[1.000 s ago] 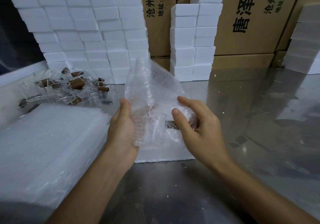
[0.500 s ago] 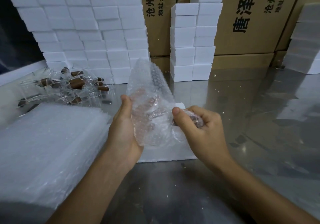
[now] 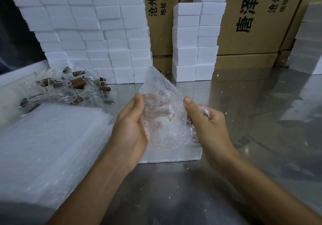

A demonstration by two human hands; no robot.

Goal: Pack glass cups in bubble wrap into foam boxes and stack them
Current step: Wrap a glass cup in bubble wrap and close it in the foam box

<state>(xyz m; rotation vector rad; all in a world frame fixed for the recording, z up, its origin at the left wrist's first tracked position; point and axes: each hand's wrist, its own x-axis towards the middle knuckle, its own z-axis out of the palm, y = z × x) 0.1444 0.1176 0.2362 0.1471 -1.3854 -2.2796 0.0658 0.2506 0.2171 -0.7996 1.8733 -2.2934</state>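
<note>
A clear bubble-wrap sheet (image 3: 161, 106) stands up between my two hands, folded around something I can barely make out through the plastic. My left hand (image 3: 130, 127) cups its left side with the thumb up and fingers behind the wrap. My right hand (image 3: 207, 125) grips the right side, fingers curled round a bunched part of the wrap. Directly under them a white foam box (image 3: 174, 155) lies on the steel table (image 3: 174, 198). A heap of glass cups with brown cork stoppers (image 3: 69, 89) lies at the back left.
A thick stack of bubble-wrap sheets (image 3: 48, 146) fills the near left. Walls of white foam boxes (image 3: 90, 33) rise at the back left, two narrower columns (image 3: 195, 42) in the middle, more at the far right (image 3: 308, 42). Cardboard cartons (image 3: 257, 19) stand behind.
My right hand has gone from spread fingers to a curled grip on the wrap's right side. The wrap has been folded in tighter and both hands have drawn slightly closer.
</note>
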